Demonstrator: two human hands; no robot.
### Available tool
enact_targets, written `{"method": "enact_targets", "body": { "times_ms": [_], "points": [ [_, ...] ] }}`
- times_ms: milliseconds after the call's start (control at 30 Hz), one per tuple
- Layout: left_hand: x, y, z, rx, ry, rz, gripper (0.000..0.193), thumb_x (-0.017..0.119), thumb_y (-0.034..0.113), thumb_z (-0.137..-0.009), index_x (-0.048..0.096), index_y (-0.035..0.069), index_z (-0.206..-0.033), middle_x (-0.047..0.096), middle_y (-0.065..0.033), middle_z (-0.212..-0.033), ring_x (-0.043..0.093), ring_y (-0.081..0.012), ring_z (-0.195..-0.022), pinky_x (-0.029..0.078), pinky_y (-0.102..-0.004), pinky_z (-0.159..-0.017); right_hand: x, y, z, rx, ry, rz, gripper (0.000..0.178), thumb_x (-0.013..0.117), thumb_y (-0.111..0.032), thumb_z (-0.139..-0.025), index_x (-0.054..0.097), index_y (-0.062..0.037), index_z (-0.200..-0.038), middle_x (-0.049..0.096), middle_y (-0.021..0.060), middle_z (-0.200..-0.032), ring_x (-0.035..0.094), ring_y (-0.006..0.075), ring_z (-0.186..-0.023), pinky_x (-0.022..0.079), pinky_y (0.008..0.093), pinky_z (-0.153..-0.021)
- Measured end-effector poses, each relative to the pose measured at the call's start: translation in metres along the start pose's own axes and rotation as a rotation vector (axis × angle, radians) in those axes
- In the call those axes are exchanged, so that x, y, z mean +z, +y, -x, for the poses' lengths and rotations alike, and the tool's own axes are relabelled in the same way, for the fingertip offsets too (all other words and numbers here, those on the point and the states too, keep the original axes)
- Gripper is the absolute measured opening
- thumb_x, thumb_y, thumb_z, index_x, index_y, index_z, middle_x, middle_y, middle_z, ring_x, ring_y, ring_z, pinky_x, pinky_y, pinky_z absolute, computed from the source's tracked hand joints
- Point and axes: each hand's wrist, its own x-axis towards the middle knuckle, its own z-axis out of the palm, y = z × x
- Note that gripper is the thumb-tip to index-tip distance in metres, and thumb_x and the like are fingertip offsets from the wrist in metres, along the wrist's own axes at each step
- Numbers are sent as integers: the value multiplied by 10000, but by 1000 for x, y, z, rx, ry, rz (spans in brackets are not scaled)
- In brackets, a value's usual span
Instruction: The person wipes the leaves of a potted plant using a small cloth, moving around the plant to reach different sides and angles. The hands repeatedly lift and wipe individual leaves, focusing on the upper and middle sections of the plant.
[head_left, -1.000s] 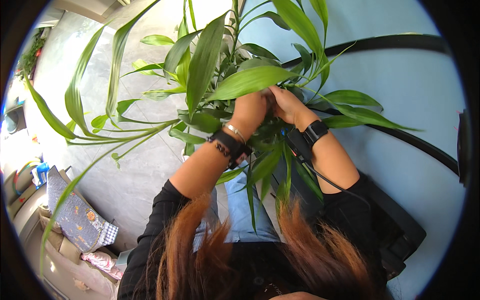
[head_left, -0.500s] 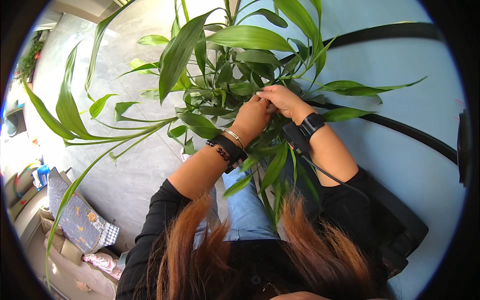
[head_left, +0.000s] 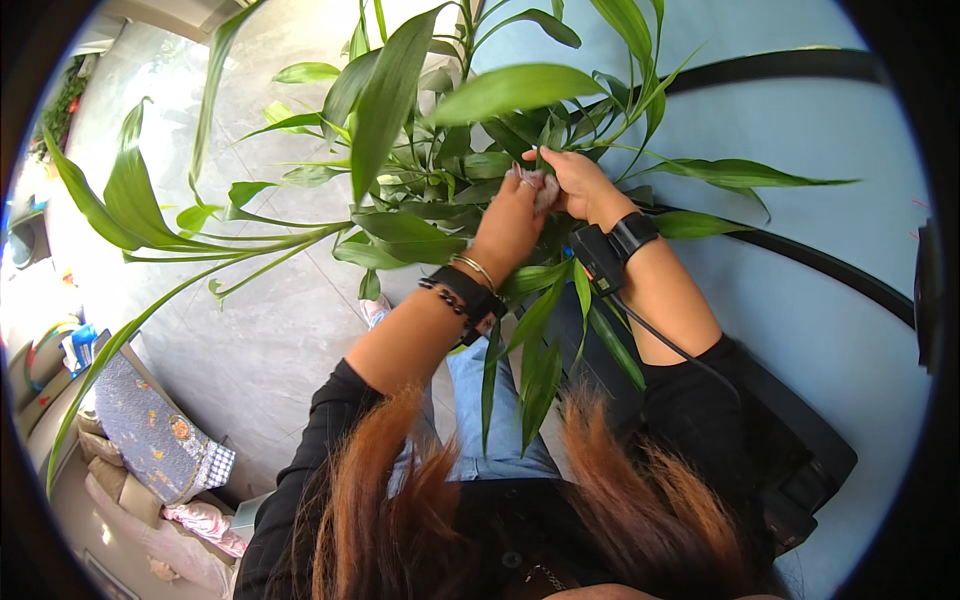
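Observation:
A leafy green houseplant [head_left: 400, 238] with long pointed leaves spreads out in front of me. My left hand [head_left: 507, 222] is closed among its leaves, with a crumpled pale pinkish cloth [head_left: 546, 192] showing at its fingers. Just to the right, my right hand [head_left: 578, 186] pinches a green leaf [head_left: 551, 132] between thumb and fingers, close against the cloth. The two hands nearly touch. Foliage partly covers the fingertips, and the pot is not visible. Each wrist wears a black band; a small black device with a cable hangs by the right one.
At the right is a light blue surface [head_left: 800, 150] crossed by black curved strips [head_left: 800, 255]. A black boxy object [head_left: 790, 440] lies beside my right arm. On the left, a grey patterned quilted cover [head_left: 150, 425] drapes over a sofa. Grey tiled floor [head_left: 260, 350] lies below the plant.
Both hands have shifted slightly up and apart, and the pale cloth now shows between them. The plant's leaves have swayed, with several moving to the right.

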Motion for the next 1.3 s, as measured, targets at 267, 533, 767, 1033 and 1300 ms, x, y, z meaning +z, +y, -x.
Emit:
{"method": "enact_targets", "body": {
  "times_ms": [267, 533, 767, 1033, 1300],
  "points": [
    [9, -7, 17, 62, -126, -303, 392, 632, 39, -802, 676, 207, -1154, 618, -156, -1165, 599, -342, -1052, 524, -438, -887, 1, -3, 7, -18, 20, 5, 414, 438, -443, -1045, 591, -132, -1272, 654, 106, -1027, 650, 254, -843, 544, 401, -748],
    [-7, 5, -27, -349, 553, 521, 294, 550, 45, -911, 548, -69, -1182, 673, -169, -978, 670, -259, -844, 544, -357, -745, 23, -11, 27, 65, 108, 128, 444, 423, -494, -1027, 603, -106, -1149, 605, 34, -935, 589, 161, -651, 398, 331, -585],
    [-28, 0, -52, -160, 674, 232, 248, 525, 36, -927, 518, -48, -1161, 630, -142, -1048, 615, -191, -921, 516, -308, -814, 25, -4, 12, -180, 211, 112, 367, 519, -388, -989, 642, -54, -1078, 594, 11, -997, 558, 164, -810, 415, 332, -685],
    [-27, 10, -39, -263, 607, 354, 267, 557, 66, -882, 541, -58, -1119, 555, -239, -1108, 563, -409, -1032, 445, -430, -926, 29, -14, 2, -47, 531, -309, 278, 615, -274, -960, 605, -19, -1070, 609, 97, -944, 617, 215, -870, 521, 331, -696],
    [-29, 18, -51, -205, 593, 120, 286, 547, 72, -905, 542, -56, -1160, 648, -176, -989, 641, -244, -882, 519, -348, -796, 43, -15, 8, -200, 755, -181, 510, 707, -302, -903, 520, -44, -1302, 549, 91, -905, 575, 215, -877, 459, 381, -804]
  ]
}}
